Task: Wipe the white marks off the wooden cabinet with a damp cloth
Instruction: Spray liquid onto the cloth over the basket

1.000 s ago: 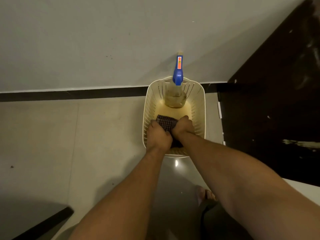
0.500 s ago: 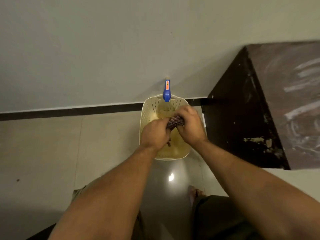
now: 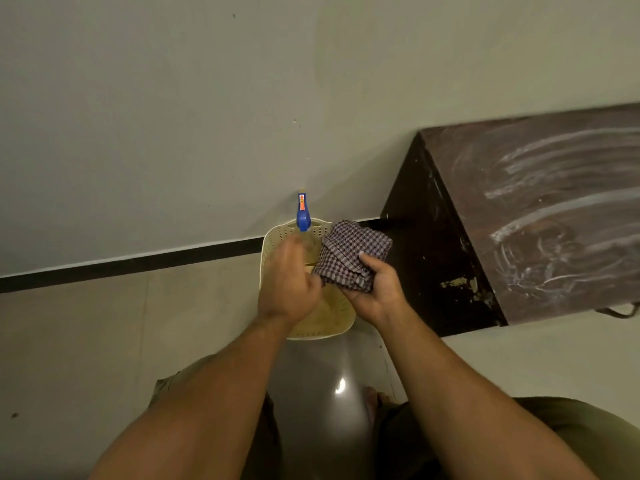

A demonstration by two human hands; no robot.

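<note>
The checked cloth (image 3: 353,258) is held bunched in the right hand (image 3: 375,292), the blurred left hand (image 3: 289,292) cannot be judged, and the cabinet (image 3: 540,216) is left streaked white, unwiped.

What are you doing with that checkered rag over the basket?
A person stands over a cream plastic basket on the floor by the wall. Their right hand holds a bunched checkered cloth above it, and the left hand, blurred, is beside the cloth's edge. A spray bottle with a blue top stands in the basket. To the right, the dark wooden cabinet has white smears across its top, not yet wiped off.
</note>
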